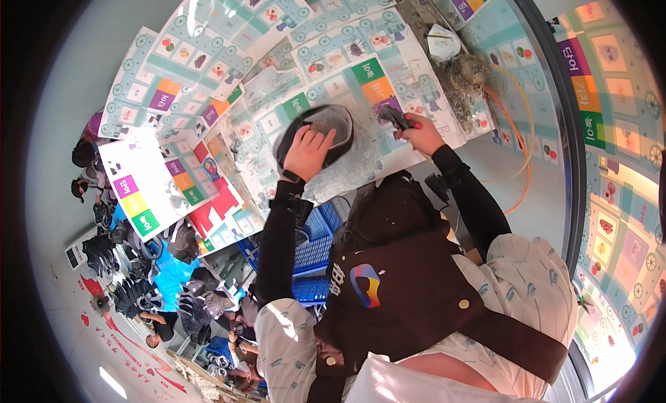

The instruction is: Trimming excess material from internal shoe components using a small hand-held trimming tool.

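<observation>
My left hand (308,152) is closed over the near rim of a dark, oval, cap-like piece (339,150) with a pale grey inside, its fingers reaching into the hollow. That piece rests on the dusty, patterned sheet covering the work table (380,141). To its right, my right hand (424,135) is wrapped round a small dark hand tool with a red grip (397,118). The tool's dark end points left, toward the piece, with a gap between them. Its exact kind cannot be made out.
Blue plastic baskets (310,245) stand below the table's near edge. An orange hose (522,150) hangs at the right, beside a dark frame (570,125). Patterned panels wall in the table. A white dusty container (442,44) sits at the far right; dark goods and people are at the left.
</observation>
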Tool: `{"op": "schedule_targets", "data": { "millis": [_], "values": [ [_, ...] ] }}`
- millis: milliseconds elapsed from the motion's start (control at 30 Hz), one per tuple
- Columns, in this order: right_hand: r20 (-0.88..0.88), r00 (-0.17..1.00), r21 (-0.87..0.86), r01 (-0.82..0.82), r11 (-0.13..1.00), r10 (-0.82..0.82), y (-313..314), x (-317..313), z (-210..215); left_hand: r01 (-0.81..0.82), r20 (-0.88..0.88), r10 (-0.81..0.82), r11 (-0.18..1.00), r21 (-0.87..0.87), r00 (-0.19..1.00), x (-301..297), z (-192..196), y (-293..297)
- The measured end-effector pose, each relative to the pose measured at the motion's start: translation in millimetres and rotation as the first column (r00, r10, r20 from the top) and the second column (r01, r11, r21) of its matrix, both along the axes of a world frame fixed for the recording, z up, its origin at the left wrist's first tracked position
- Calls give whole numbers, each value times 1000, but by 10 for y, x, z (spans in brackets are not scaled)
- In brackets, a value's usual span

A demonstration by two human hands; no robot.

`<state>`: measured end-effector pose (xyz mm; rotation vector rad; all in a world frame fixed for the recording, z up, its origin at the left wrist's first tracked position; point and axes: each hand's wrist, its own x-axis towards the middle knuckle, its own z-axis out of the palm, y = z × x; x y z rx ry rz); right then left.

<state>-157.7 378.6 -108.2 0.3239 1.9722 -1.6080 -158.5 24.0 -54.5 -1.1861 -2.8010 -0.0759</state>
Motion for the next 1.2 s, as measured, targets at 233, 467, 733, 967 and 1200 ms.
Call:
{"op": "schedule_targets", "data": {
  "millis": [233,467,733,967,1200],
  "values": [
    [-83,992,65,-93,994,98,-75,46,349,-846,-112,898,438,306,425,345,-417,142],
    [-127,989,-86,-92,992,80,63,31,538,-776,-4,815,553,302,580,256,444,-112],
    [-253,928,2,-282,959,273,-175,-40,588,-455,119,450,890,17,885,-675,-201,167],
    [-371,867,283,-236,930,333,-473,-128,549,-539,358,526,839,-73,772,-995,-316,532],
    [-377,824,364,-290,885,424,-819,-52,356,-572,398,555,816,-89,730,-944,-267,436]
  ]
}}
